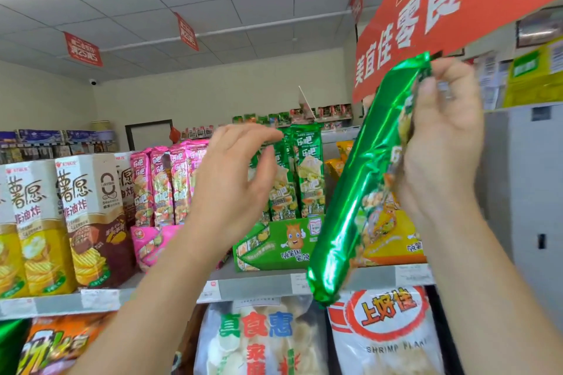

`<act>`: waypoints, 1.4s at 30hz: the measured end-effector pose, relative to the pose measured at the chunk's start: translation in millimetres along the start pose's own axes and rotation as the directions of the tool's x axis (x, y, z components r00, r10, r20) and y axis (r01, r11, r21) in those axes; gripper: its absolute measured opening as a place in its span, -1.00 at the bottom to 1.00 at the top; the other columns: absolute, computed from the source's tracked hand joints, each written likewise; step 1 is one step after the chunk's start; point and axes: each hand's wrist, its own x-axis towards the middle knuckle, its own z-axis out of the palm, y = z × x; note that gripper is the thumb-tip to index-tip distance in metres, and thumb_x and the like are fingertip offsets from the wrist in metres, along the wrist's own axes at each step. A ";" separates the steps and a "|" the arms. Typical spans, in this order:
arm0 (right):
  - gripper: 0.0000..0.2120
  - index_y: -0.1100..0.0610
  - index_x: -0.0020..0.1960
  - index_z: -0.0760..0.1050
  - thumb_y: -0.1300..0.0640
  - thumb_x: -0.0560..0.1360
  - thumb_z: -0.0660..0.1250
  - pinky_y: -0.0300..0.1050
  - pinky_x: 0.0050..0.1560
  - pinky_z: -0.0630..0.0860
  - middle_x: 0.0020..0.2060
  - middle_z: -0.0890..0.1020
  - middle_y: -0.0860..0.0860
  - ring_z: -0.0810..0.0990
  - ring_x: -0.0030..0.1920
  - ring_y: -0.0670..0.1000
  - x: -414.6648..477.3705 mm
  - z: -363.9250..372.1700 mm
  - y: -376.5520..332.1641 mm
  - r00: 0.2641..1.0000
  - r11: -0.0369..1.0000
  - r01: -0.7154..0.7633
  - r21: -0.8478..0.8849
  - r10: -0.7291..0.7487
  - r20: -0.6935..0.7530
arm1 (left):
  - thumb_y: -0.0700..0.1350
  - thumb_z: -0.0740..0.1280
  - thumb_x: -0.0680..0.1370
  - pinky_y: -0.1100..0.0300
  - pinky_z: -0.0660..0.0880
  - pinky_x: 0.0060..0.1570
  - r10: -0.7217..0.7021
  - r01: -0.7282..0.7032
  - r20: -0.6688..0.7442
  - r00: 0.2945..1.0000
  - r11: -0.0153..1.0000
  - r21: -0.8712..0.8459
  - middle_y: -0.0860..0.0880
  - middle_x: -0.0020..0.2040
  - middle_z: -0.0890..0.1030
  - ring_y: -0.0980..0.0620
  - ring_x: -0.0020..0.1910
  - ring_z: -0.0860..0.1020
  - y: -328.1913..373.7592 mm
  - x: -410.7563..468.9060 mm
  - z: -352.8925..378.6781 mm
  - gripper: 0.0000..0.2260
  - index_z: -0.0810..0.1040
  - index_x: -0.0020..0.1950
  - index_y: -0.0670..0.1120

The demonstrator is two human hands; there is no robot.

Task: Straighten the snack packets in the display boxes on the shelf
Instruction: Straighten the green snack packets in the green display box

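Fingers [451, 70] of the right hand [438, 143] are curled round the upper end of a green packet [356, 186], which is held tilted, near and right of the green box [274, 250], its lower end hanging before the shelf [249, 286] edge. The left hand [234, 183] is raised before the upright green packets [307, 170] standing in that box, fingers loosely bent, thumb apart from them; whether these are touched cannot be told. Pink packets [161, 186] stand in a pink box [149, 240] to the left.
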 end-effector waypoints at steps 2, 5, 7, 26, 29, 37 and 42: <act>-0.82 0.07 0.04 0.34 0.30 0.65 0.04 0.31 -0.09 0.37 -0.02 0.46 0.37 0.45 -0.10 0.38 -10.8 -4.5 6.3 0.994 0.995 -0.103 -0.016 0.102 -0.042 | -0.05 0.21 0.60 0.25 0.39 0.12 0.005 0.006 0.068 0.998 0.988 -0.157 0.12 0.02 0.62 0.12 0.07 0.52 21.8 -20.4 0.9 -0.77 0.64 0.11 -0.04; -0.82 0.06 0.04 0.36 0.28 0.67 0.04 0.30 -0.08 0.49 -0.03 0.52 0.32 0.56 -0.07 0.39 -14.7 -6.7 9.7 0.984 0.987 -0.156 -0.047 0.151 -0.099 | 0.14 0.16 0.61 0.18 0.51 -0.07 -0.089 0.317 0.421 0.902 0.800 -0.509 0.06 -0.11 0.63 0.15 -0.11 0.57 53.5 -54.8 7.7 -0.70 0.57 0.16 0.03; -0.83 0.04 0.03 0.39 0.22 0.66 0.06 0.21 -0.11 0.53 -0.04 0.54 0.36 0.59 -0.12 0.31 -29.3 -3.1 12.6 0.983 0.984 -0.176 -0.038 0.174 -0.059 | 0.09 0.25 0.58 0.33 0.46 -0.20 -0.170 0.482 0.481 0.860 0.581 -0.656 -0.01 -0.17 0.61 0.19 -0.20 0.52 62.8 -71.0 15.3 -0.75 0.57 0.16 0.00; -0.71 0.02 0.13 0.54 -0.11 0.55 0.20 -0.07 -0.35 0.59 -0.31 0.66 0.12 0.69 -0.30 0.13 -115.6 -10.5 3.0 0.873 0.873 -0.486 0.040 0.482 0.071 | 0.27 0.12 0.54 0.20 0.51 -0.23 -0.301 0.457 0.358 0.884 0.718 -0.526 0.29 -0.10 0.60 0.20 -0.23 0.60 81.9 -128.1 9.1 -0.71 0.37 0.17 0.17; -0.67 -0.06 0.20 0.54 -0.16 0.56 0.15 -0.09 -0.28 0.60 -0.26 0.69 0.11 0.70 -0.22 0.12 -124.9 -16.1 -1.4 0.854 0.861 -0.501 -0.089 0.508 0.108 | 0.26 0.16 0.53 0.09 0.56 -0.17 -0.310 0.451 0.347 0.885 0.756 -0.475 0.41 0.10 0.54 0.10 -0.16 0.63 87.7 -138.6 2.7 -0.67 0.28 0.28 0.28; -0.78 -0.03 0.07 0.53 -0.13 0.52 0.32 -0.32 -0.14 0.51 -0.12 0.69 -0.10 0.66 -0.10 -0.15 -162.4 -18.8 -28.1 0.897 0.839 -0.318 -0.441 0.417 0.147 | 0.19 0.31 0.49 0.26 0.36 -0.28 -0.395 0.420 0.157 0.905 0.889 -0.181 0.33 0.01 0.43 0.17 0.03 0.47 89.1 -168.9 -12.4 -0.48 0.13 0.36 0.38; -0.80 0.02 0.12 0.56 0.08 0.50 0.33 -0.25 -0.12 0.55 -0.11 0.71 -0.08 0.67 -0.10 -0.13 -180.9 -15.9 -39.0 0.923 0.849 -0.340 -0.405 0.383 0.028 | 0.16 0.19 0.48 0.17 0.50 -0.15 -0.285 0.317 0.244 0.927 0.943 -0.104 0.10 0.16 0.49 0.09 0.04 0.47 99.1 -184.2 -21.9 -0.38 0.05 0.52 0.28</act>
